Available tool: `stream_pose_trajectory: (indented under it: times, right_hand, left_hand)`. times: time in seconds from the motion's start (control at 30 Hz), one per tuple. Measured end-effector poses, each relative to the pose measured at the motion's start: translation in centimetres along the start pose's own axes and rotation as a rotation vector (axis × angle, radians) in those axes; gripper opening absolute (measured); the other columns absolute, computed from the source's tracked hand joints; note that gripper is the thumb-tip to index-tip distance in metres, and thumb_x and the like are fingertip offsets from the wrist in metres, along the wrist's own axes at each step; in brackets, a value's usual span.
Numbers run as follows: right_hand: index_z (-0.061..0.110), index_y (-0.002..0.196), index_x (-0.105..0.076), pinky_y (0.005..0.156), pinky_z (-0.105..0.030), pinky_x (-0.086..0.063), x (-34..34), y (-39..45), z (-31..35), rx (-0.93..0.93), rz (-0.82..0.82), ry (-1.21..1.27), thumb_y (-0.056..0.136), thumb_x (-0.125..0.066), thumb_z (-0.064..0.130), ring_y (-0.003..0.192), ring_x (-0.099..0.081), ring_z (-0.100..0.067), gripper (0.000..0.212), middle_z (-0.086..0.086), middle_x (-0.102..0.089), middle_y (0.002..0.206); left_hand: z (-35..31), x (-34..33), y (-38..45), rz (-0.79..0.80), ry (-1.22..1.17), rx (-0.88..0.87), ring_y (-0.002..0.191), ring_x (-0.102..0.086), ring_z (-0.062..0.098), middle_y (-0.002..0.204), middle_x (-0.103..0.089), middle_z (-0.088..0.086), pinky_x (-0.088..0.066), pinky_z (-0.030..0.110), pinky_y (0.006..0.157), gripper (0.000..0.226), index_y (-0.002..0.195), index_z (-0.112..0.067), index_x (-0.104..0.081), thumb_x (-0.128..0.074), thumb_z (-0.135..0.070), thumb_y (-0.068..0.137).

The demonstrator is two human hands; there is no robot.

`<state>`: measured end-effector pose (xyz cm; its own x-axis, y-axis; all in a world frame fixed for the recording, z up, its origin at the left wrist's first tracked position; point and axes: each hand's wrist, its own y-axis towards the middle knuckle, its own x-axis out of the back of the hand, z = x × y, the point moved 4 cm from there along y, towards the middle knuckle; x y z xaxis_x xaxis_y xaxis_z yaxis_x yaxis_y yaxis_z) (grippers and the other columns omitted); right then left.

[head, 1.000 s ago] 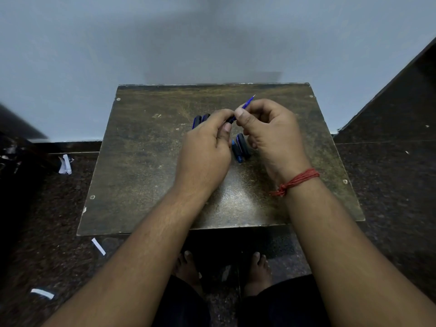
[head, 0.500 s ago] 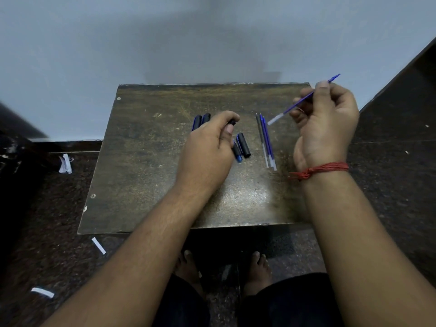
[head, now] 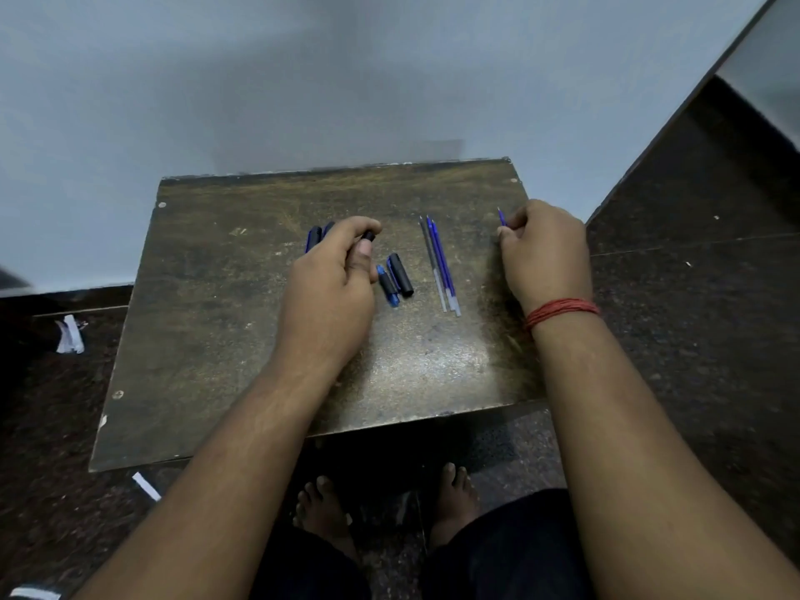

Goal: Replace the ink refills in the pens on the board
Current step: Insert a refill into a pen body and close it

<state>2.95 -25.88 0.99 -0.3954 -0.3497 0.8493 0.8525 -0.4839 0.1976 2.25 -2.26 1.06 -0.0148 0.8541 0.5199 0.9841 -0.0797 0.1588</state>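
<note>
A worn brown board (head: 242, 339) lies on the floor in front of me. My left hand (head: 333, 292) grips a dark pen barrel (head: 369, 235) near the board's middle; only the barrel's end shows past the fingers. Two dark blue pens (head: 315, 238) lie just behind that hand. Two pen parts, black and blue (head: 396, 281), rest to its right. Three thin refills (head: 439, 264) lie side by side further right. My right hand (head: 545, 257) pinches a blue refill (head: 502, 218) low over the board's right edge; only its tip shows.
A pale wall (head: 303, 80) rises right behind the board. Dark speckled floor (head: 692, 339) surrounds it, with white paper scraps (head: 69, 335) at the left and a strip (head: 146, 486) near the front corner. My bare feet (head: 324, 508) sit under the board's near edge.
My right hand pulled the blue refill out of the pen, swung it right and brought it down to the board's right edge. The left hand kept the barrel.
</note>
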Motion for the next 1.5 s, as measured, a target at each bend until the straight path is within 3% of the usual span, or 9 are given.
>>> stream_pose_trajectory:
  times: [0.13,0.7,0.87,1.0,1.17,1.33,1.5]
  right_hand:
    - [0.008,0.100,-0.066,0.084,-0.037,-0.048,-0.1,-0.3,-0.1,-0.021,0.015,-0.041,0.095,-0.064,0.024,0.102,-0.060,-0.032,0.017,-0.013,-0.063,0.105]
    - [0.009,0.098,-0.067,0.075,-0.028,-0.038,-0.2,-0.2,-0.3,-0.052,0.005,-0.024,0.095,-0.064,0.030,0.099,-0.060,-0.028,0.022,-0.010,-0.063,0.104]
    - [0.014,0.095,-0.065,0.074,-0.028,-0.041,1.2,-0.8,2.1,0.064,-0.087,0.000,0.097,-0.060,0.030,0.087,-0.056,-0.017,0.017,-0.002,-0.063,0.098]
    - [0.017,0.095,-0.065,0.072,-0.029,-0.043,-0.4,-2.1,4.8,0.205,0.047,-0.095,0.097,-0.058,0.034,0.089,-0.059,-0.020,0.019,0.000,-0.064,0.096]
    - [0.015,0.098,-0.065,0.076,-0.036,-0.053,-1.7,-2.7,5.0,0.205,0.119,-0.157,0.096,-0.058,0.030,0.094,-0.063,-0.027,0.017,-0.005,-0.065,0.099]
    - [0.015,0.095,-0.062,0.068,-0.029,-0.040,-2.1,-2.7,4.7,0.175,0.172,-0.148,0.097,-0.058,0.028,0.079,-0.054,-0.022,0.014,-0.001,-0.055,0.085]
    - [0.013,0.098,-0.061,0.068,-0.031,-0.043,-2.3,-2.8,5.0,0.158,0.211,-0.117,0.098,-0.056,0.024,0.085,-0.060,-0.025,0.013,-0.006,-0.064,0.096]
  left_hand:
    - [-0.2,0.0,-0.1,-0.003,-0.007,-0.005,0.062,-0.053,-0.015,0.079,-0.060,-0.018,-0.032,0.003,0.053,0.026,0.121,-0.028,-0.064,-0.046,-0.019,0.105]
    - [-0.5,0.2,-0.1,-0.008,0.002,-0.007,0.058,-0.052,-0.016,0.080,-0.062,-0.012,-0.031,0.004,0.051,0.026,0.120,-0.026,-0.064,-0.046,-0.017,0.105]
    - [-0.3,0.2,0.0,-0.012,0.004,-0.003,0.064,-0.053,-0.015,0.080,-0.062,-0.012,-0.032,0.003,0.053,0.025,0.121,-0.027,-0.064,-0.045,-0.019,0.105]
    - [-0.3,0.3,0.0,-0.013,0.010,-0.006,0.065,-0.054,-0.015,0.080,-0.062,-0.012,-0.033,0.002,0.055,0.026,0.121,-0.027,-0.064,-0.046,-0.018,0.105]
    - [-0.3,0.4,0.1,-0.020,0.004,-0.013,0.065,-0.054,-0.013,0.079,-0.063,-0.011,-0.033,0.004,0.057,0.026,0.120,-0.027,-0.064,-0.046,-0.018,0.104]
    - [-0.2,0.3,0.1,-0.012,0.001,-0.010,0.063,-0.053,-0.012,0.078,-0.062,-0.012,-0.033,0.007,0.056,0.026,0.120,-0.028,-0.064,-0.045,-0.019,0.104]
    - [-0.4,0.2,0.1,-0.012,0.012,-0.013,0.063,-0.053,-0.013,0.079,-0.062,-0.013,-0.031,0.004,0.054,0.026,0.120,-0.028,-0.063,-0.045,-0.019,0.104]
